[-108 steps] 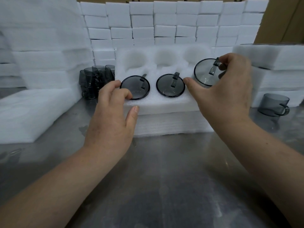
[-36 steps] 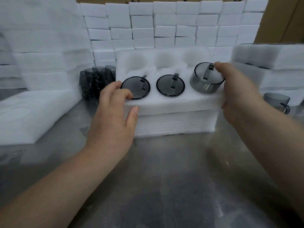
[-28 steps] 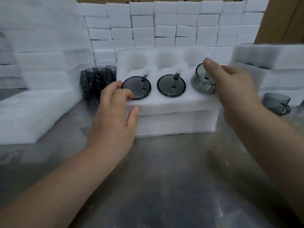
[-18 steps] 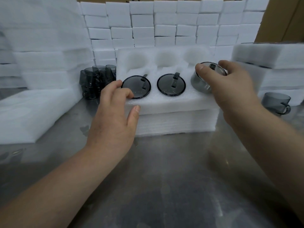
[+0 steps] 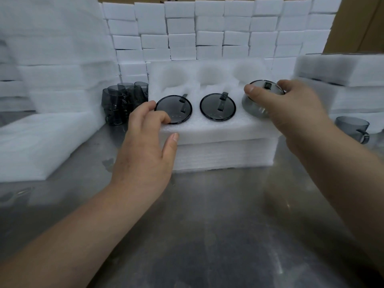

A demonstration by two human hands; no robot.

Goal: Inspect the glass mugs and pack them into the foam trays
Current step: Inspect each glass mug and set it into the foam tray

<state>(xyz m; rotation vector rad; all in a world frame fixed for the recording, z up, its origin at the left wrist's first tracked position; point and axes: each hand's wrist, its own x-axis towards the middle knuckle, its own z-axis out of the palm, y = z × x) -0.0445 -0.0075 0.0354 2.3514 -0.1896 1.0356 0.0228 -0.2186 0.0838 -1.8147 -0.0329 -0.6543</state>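
Packing shot from the head cam, so a quick rundown. A white foam tray (image 5: 207, 132) sat on a stack of foam sheets (image 5: 224, 154) in the middle of the steel tabletop (image 5: 207, 225). It had two rows of three round pockets.

The left mug (image 5: 173, 109) and the middle mug (image 5: 217, 107) were sunk flush in the front row. Only a dark round face showed on each, with the handle lying in a slot toward the back. I couldn't tell if that was rim or base.

The third mug (image 5: 252, 109) was at the front right pocket, only partly in and standing well proud of the foam. The right hand (image 5: 291, 109) was wrapped round it, thumb on its left side and fingers curled over the far edge.

The left hand (image 5: 145, 146) was clamped on the tray's front left corner. Its fingers bent over the top, just beside the left mug and maybe touching its edge, and the thumb pressed the front face.

Other stuff around:
- A bunch of smoky mugs (image 5: 122, 104) huddled just left of the tray.
- One loose mug (image 5: 351, 125) stood off to the right on the tabletop, near the right forearm.
- A wall of white foam blocks (image 5: 207, 28) was stacked behind.
- More foam slabs (image 5: 41, 142) were piled at the left, with another foam pile (image 5: 342, 69) at the right.
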